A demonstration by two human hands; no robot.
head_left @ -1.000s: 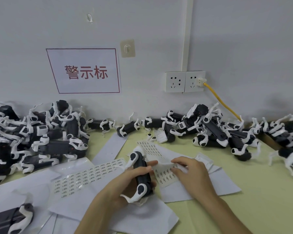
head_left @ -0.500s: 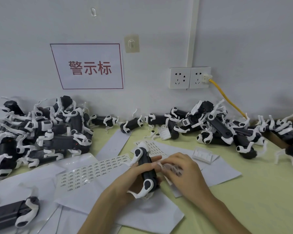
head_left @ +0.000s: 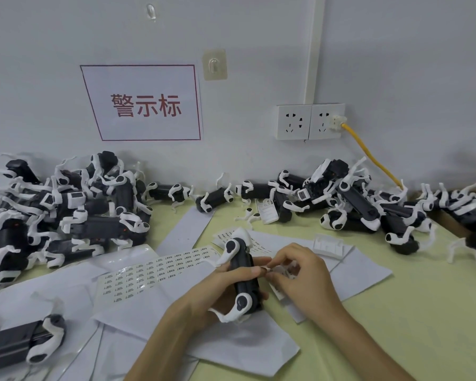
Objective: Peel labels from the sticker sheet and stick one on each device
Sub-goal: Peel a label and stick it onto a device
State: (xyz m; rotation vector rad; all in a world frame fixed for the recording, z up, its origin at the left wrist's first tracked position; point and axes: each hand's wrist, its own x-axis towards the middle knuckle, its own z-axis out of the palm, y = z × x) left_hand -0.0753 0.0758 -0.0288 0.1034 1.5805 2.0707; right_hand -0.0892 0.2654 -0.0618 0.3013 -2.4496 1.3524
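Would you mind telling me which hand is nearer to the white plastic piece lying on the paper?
Right. The right hand sits just in front of the white plastic piece; the left hand is farther left, gripping the device.

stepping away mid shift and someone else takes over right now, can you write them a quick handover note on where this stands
Hands: the left hand grips one device over the papers. The right hand pinches a small label right at the device's side; it does not look pressed on yet.
Things: the sticker sheet lies flat to the left of the hands, with many labels on it. Along the wall are a left pile and a right pile of devices.
Done: cannot tell which piled devices carry labels.
Left: press this label on, set the device down, take the next.
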